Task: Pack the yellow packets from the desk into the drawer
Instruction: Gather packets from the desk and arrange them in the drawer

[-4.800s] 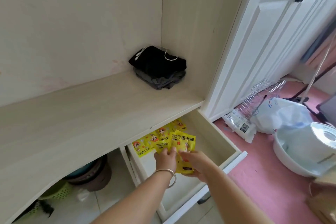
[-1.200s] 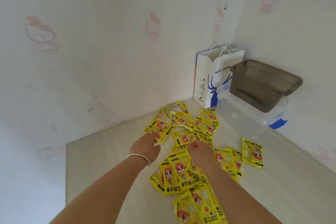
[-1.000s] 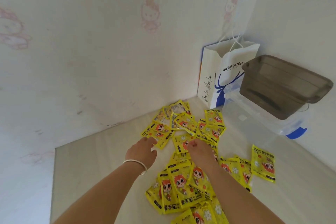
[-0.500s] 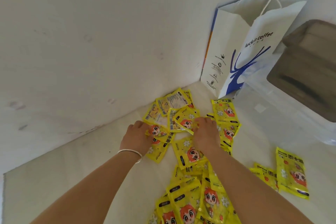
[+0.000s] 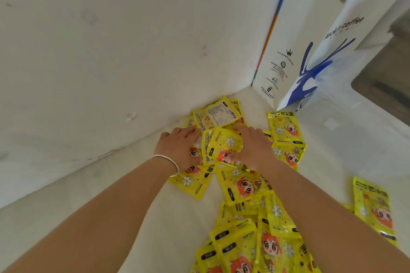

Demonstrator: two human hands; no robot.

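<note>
Several yellow packets (image 5: 243, 186) with a cartoon face lie scattered on the pale desk (image 5: 124, 186), from the wall corner down to the bottom edge. My left hand (image 5: 180, 148), a silver bangle on its wrist, lies flat on the packets near the wall with its fingers stretched forward. My right hand (image 5: 254, 148) is close beside it, and its thumb and fingers pinch a tilted yellow packet (image 5: 224, 143) that stands up between the two hands. The drawer is out of view.
A white and blue paper coffee bag (image 5: 310, 51) stands in the corner at the right. A clear plastic box (image 5: 355, 131) with a dark container (image 5: 388, 73) on it sits in front of the bag. Walls close the desk behind and to the right.
From the open drawer the view turned to the desk. Both hands have reached forward over the pile to the packets by the wall and drawn together, and a packet now tilts up between them.
</note>
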